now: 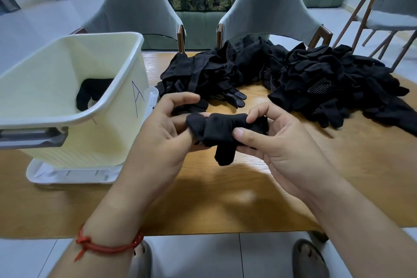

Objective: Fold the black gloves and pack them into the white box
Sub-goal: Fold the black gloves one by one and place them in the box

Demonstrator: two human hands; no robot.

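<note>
Both hands are gripping a half-rolled glove just above the table.

The left hand (pixel 171 128) is pinching one end of the black glove bundle (pixel 225 128) while the right hand (pixel 270 142) is clamping the other end between thumb and fingers, close together over the wooden table (pixel 225 198). One glove finger (pixel 224 156) is dangling free at six o'clock, so the roll is probably risking springing open once either grip is loosening on the way to the white box (pixel 101 109) at nine o'clock. The unfolded pile (pixel 316 83) is waiting at one o'clock, and a trailing end could be snagging it.
</note>
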